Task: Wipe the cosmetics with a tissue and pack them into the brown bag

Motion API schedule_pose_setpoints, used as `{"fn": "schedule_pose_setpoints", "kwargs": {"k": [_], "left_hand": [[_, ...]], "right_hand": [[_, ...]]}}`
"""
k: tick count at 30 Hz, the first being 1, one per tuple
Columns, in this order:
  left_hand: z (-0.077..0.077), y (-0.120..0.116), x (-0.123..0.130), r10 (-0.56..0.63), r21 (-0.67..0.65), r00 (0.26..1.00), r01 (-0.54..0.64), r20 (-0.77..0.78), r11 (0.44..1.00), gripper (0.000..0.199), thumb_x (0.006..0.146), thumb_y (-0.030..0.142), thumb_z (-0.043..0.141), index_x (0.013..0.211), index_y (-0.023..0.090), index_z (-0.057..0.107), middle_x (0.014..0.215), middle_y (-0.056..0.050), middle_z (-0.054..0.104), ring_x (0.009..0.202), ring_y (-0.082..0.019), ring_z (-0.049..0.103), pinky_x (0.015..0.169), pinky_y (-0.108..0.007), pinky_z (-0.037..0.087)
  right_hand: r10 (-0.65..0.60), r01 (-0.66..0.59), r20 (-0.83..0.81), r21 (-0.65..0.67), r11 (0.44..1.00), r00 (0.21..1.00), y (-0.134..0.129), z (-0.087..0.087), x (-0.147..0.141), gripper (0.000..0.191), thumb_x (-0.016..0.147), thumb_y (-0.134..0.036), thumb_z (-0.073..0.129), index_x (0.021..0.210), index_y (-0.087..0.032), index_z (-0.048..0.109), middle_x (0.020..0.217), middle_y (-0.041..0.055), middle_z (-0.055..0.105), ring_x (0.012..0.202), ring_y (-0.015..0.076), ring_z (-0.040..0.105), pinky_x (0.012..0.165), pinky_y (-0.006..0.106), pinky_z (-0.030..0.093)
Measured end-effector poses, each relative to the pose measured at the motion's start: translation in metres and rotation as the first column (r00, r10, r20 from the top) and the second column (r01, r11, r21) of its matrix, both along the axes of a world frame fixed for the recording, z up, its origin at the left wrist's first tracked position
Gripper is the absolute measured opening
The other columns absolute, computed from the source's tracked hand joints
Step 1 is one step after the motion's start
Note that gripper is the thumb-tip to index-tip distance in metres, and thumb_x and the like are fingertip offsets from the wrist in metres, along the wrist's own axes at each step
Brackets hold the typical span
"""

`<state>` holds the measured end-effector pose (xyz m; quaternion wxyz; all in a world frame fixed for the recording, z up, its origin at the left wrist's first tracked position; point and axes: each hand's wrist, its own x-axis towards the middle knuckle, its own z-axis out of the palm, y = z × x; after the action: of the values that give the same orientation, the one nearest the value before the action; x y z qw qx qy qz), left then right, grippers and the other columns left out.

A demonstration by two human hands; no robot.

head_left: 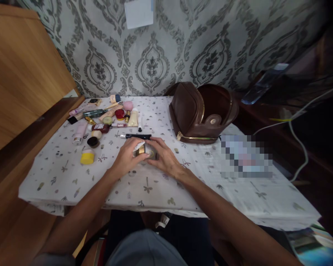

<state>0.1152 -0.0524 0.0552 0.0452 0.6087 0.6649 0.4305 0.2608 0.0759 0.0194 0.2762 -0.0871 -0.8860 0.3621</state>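
Both my hands meet over the patterned cloth near the middle of the table. Between them is a small clear bottle with a gold collar (141,149), partly covered by fingers. My left hand (127,156) is closed around its left end, where a bit of white material (138,145), perhaps a wipe, shows by the fingers. My right hand (165,157) grips the right end with thumb and fingers. Just beyond the fingertips lies a black pen-like tube (138,136) with a silver tip.
Several cosmetics lie at the back left, among them a yellow-lidded container (87,158), a dark round lid (93,142), a pink tube (80,132) and a red jar (120,113). An unzipped brown leather bag (188,118) stands at the back right. A blurred-out flat item (245,157) lies rightward.
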Motion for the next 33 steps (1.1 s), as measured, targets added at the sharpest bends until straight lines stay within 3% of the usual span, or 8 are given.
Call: {"fn": "schedule_pose_setpoints", "kwargs": {"k": [5,10,17,22,27,30,33], "left_hand": [[-0.007,0.001,0.000,0.015,0.118,0.986,0.005,-0.169,0.993,0.022,0.089,0.030,0.064,0.108,0.020,0.061,0.108,-0.008,0.067,0.104,-0.023,0.060,0.092,-0.039,0.050],[-0.009,0.000,0.000,0.003,0.154,0.947,0.049,-0.322,0.987,0.028,0.095,0.030,0.054,0.120,0.019,0.060,0.116,-0.012,0.065,0.113,-0.025,0.058,0.099,-0.048,0.049],[-0.007,-0.001,0.007,-0.072,0.203,0.912,0.166,-0.403,0.965,0.043,0.099,0.018,0.041,0.142,0.018,0.046,0.134,-0.016,0.058,0.133,-0.027,0.047,0.107,-0.054,0.046],[-0.006,-0.001,0.009,-0.086,0.247,0.907,0.202,-0.413,0.948,0.052,0.098,0.012,0.042,0.148,0.021,0.038,0.140,-0.015,0.054,0.139,-0.027,0.042,0.110,-0.054,0.044],[-0.002,-0.004,0.010,-0.001,0.304,0.939,0.113,-0.345,0.946,0.050,0.098,0.013,0.043,0.146,0.027,0.043,0.148,-0.013,0.045,0.140,-0.026,0.041,0.112,-0.050,0.042],[0.000,-0.005,0.010,0.046,0.296,0.973,0.023,-0.225,0.955,0.046,0.098,0.017,0.044,0.143,0.026,0.048,0.146,-0.013,0.048,0.136,-0.024,0.047,0.110,-0.043,0.044],[0.002,-0.005,0.007,0.047,0.258,0.995,-0.022,-0.092,0.966,0.041,0.099,0.021,0.043,0.139,0.024,0.052,0.140,-0.012,0.056,0.132,-0.022,0.052,0.110,-0.040,0.044]], "right_hand": [[0.035,-0.037,-0.035,-0.054,0.998,0.999,0.001,0.002,-0.002,0.065,0.079,-0.024,0.070,0.140,-0.028,0.048,0.132,0.0098,0.050,0.124,0.0277,0.051,0.104,0.047,0.046],[-0.049,0.034,-0.050,-0.265,0.964,0.998,0.000,0.002,-0.004,0.057,0.072,-0.035,0.078,0.125,-0.025,0.059,0.117,0.0085,0.060,0.097,0.0241,0.061,0.085,0.042,0.054],[-0.067,-0.020,-0.103,-0.674,0.739,0.992,0.002,0.007,-0.007,0.054,0.060,-0.044,0.086,0.105,-0.024,0.063,0.098,0.0018,0.068,0.093,0.0200,0.062,0.088,0.037,0.052],[-0.105,-0.024,-0.102,-0.819,0.574,0.989,-0.002,0.015,-0.006,0.048,0.061,-0.044,0.085,0.100,-0.023,0.064,0.098,0.0012,0.068,0.092,0.0182,0.062,0.088,0.034,0.051],[-0.043,-0.145,-0.176,-0.909,0.391,0.983,-0.006,0.018,-0.005,0.041,0.066,-0.042,0.082,0.096,-0.023,0.061,0.091,-0.0006,0.066,0.085,0.0157,0.064,0.083,0.031,0.051],[0.015,-0.216,-0.224,-0.917,0.334,0.975,-0.006,0.022,-0.003,0.040,0.065,-0.039,0.084,0.093,-0.024,0.059,0.089,-0.0016,0.066,0.082,0.0155,0.064,0.082,0.032,0.052],[0.066,-0.248,-0.241,-0.897,0.366,0.968,-0.005,0.026,-0.001,0.043,0.062,-0.037,0.086,0.094,-0.025,0.059,0.095,-0.0010,0.067,0.085,0.0166,0.065,0.084,0.034,0.053]]}}
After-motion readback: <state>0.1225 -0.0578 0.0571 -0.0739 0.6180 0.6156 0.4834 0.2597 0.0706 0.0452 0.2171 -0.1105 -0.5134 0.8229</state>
